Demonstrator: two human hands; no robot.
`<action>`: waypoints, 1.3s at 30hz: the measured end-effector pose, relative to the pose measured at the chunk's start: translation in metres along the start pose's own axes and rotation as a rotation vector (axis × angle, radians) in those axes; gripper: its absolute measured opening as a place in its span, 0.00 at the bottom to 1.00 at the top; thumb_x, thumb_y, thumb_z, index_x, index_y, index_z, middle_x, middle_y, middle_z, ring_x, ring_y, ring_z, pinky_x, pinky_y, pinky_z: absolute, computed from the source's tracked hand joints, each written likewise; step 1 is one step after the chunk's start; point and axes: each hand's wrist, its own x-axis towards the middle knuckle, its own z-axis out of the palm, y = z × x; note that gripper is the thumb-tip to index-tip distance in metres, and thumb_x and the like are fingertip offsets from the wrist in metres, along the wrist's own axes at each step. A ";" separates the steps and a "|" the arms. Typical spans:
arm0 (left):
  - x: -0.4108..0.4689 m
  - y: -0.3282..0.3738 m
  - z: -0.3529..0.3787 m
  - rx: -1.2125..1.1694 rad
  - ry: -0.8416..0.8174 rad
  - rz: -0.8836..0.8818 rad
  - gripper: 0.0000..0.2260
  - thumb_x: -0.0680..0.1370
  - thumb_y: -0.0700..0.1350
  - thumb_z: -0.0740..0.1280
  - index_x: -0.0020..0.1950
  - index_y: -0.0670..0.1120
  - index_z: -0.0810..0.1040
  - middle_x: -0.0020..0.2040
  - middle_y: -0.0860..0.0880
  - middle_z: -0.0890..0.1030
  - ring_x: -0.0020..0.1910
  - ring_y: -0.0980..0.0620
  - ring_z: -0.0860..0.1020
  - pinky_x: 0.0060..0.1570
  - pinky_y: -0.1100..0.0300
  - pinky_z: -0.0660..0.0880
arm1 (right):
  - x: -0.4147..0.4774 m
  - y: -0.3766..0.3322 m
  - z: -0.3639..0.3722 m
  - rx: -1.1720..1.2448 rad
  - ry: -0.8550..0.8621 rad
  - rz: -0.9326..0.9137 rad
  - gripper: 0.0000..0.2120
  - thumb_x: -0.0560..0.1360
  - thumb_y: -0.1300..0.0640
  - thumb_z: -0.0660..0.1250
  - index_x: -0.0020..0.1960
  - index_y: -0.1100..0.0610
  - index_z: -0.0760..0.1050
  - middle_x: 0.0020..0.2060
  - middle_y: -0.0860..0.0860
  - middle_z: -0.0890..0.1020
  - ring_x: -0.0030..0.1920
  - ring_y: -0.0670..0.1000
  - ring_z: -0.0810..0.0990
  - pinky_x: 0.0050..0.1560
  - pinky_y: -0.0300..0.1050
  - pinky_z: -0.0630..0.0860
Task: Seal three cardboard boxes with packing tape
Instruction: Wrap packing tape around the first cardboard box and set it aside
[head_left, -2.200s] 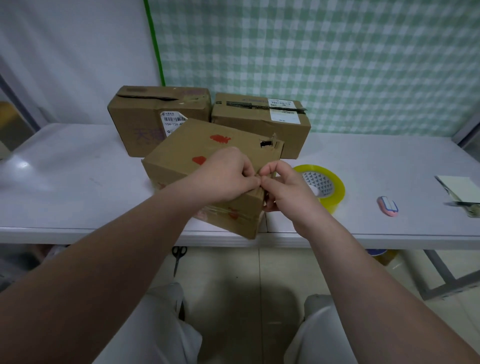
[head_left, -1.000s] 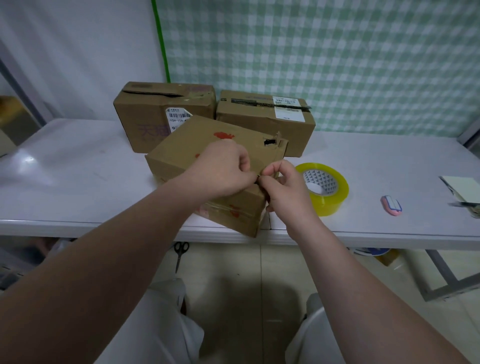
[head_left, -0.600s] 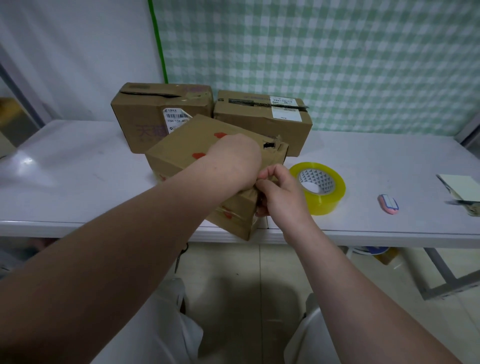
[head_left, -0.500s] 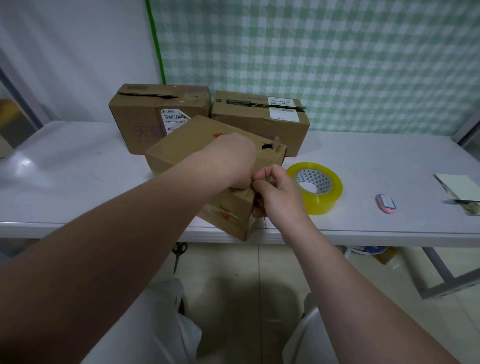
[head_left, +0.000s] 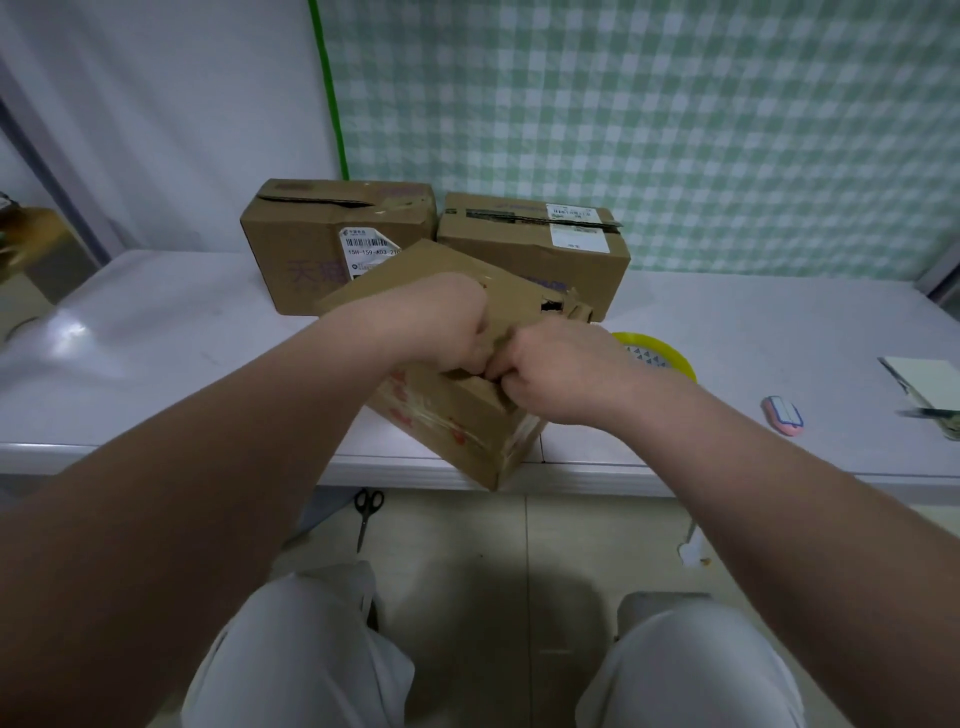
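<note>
Front box tilted, my left hand and right hand pinching its top edge; tape roll beside my right.

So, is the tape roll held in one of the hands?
No, the tape roll lies on the table beyond the right hand, which works at the front box with the left hand.

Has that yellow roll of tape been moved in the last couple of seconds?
No. The tape roll keeps its spot left of the pink object; the right hand just hides part of it.
</note>
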 end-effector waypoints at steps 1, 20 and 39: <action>-0.001 -0.002 -0.001 -0.030 -0.006 0.006 0.11 0.76 0.46 0.67 0.39 0.39 0.75 0.32 0.46 0.70 0.35 0.47 0.70 0.31 0.59 0.65 | 0.003 -0.003 -0.004 -0.083 -0.061 -0.012 0.17 0.76 0.57 0.56 0.56 0.45 0.80 0.49 0.49 0.81 0.51 0.55 0.77 0.39 0.44 0.71; -0.005 -0.008 0.019 -0.244 0.142 -0.036 0.12 0.73 0.40 0.65 0.30 0.44 0.69 0.27 0.48 0.68 0.32 0.46 0.71 0.35 0.52 0.72 | 0.005 0.030 0.003 0.646 -0.018 -0.010 0.03 0.74 0.60 0.70 0.42 0.54 0.81 0.34 0.47 0.79 0.35 0.43 0.75 0.45 0.45 0.77; -0.023 -0.017 0.038 -0.423 0.338 0.079 0.03 0.73 0.42 0.71 0.40 0.46 0.84 0.37 0.54 0.80 0.38 0.58 0.76 0.37 0.67 0.68 | 0.003 0.022 0.017 0.688 0.154 0.064 0.07 0.72 0.58 0.73 0.37 0.50 0.79 0.23 0.41 0.73 0.27 0.39 0.71 0.40 0.43 0.78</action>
